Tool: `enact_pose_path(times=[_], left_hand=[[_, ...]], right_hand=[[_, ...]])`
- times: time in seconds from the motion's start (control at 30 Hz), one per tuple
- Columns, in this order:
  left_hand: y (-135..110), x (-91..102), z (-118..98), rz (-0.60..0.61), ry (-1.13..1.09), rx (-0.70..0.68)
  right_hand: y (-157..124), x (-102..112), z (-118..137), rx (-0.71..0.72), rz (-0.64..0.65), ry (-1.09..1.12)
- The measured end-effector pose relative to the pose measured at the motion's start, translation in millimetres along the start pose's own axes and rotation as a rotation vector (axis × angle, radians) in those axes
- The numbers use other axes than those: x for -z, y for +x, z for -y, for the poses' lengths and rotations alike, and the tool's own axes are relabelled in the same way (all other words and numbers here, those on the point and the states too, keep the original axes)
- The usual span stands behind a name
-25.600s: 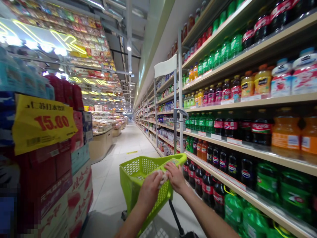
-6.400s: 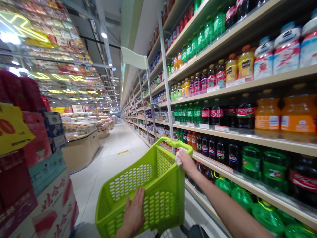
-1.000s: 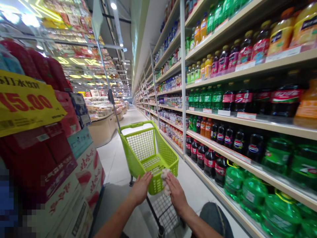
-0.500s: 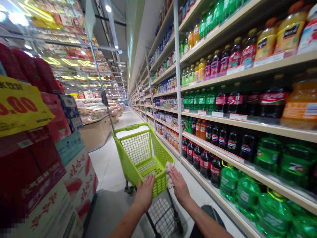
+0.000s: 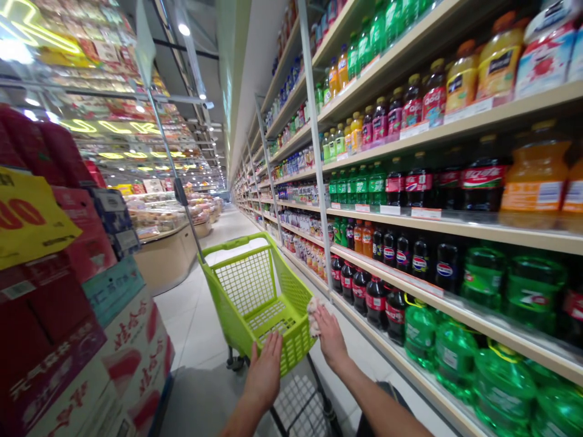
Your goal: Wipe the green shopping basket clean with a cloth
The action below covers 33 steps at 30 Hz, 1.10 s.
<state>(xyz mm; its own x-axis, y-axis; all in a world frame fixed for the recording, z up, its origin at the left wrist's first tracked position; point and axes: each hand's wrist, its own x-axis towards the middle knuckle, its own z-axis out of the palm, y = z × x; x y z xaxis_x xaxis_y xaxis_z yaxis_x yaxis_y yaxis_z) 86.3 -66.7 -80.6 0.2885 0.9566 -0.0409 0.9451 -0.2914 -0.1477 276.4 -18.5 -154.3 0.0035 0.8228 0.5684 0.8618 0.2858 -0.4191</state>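
Observation:
A lime-green plastic basket [image 5: 255, 285] sits on a wheeled trolley in a shop aisle. My left hand [image 5: 265, 371] lies flat against the basket's near wall, fingers stretched out. My right hand [image 5: 331, 337] presses a crumpled whitish cloth [image 5: 314, 314] against the basket's near right corner. A thin metal pole with a white flag [image 5: 144, 42] rises from the far left of the trolley. The trolley's wire lower rack [image 5: 298, 400] shows below my hands.
Shelves of bottled drinks [image 5: 410, 182] run along the right, with large green bottles [image 5: 483, 364] on the bottom shelf. Stacked red cartons [image 5: 68, 340] with a yellow price sign [image 5: 27, 218] stand at the left. A pale tiled aisle [image 5: 195, 315] leads ahead past a display counter [image 5: 164, 255].
The view has swung slightly; the basket and both hands sit a little lower and further right. My right hand with the cloth has shifted along the basket's corner, and my left hand stays flat on its wall.

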Motion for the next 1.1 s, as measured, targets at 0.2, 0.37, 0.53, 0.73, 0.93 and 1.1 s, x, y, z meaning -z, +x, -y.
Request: enact_pose_path(times=[0.2,0.37,0.53,0.73,0.93,1.1], left_hand=[[0.6,-2.7,0.4,-0.020,0.003,-0.002],[0.5,-3.7,-6.5,-0.051,-0.017,-0.012],[-7.0,6.2,-12.4,0.005,-0.011,0.024],[-10.1,7.5,-10.6,0.015,-0.082,0.030],[-13.8,4.5,-4.9,0.006,-0.104,-0.019],[-17.9,-6.4,18.8,-0.094,-0.071,0.084]], right_hand=[[-34.7,-14.3,-6.9,-0.125,0.271,-0.002],[1.4,15.4,-4.6,-0.046,-0.002,0.038],[-7.4,6.0,1.5,-0.136,0.167,0.052],[11.4,23.7,5.0,-0.022,-0.018,0.005],[13.5,-5.5,41.8,0.203,0.100,0.008],[9.5,1.1,25.1,0.335,0.136,-0.059]])
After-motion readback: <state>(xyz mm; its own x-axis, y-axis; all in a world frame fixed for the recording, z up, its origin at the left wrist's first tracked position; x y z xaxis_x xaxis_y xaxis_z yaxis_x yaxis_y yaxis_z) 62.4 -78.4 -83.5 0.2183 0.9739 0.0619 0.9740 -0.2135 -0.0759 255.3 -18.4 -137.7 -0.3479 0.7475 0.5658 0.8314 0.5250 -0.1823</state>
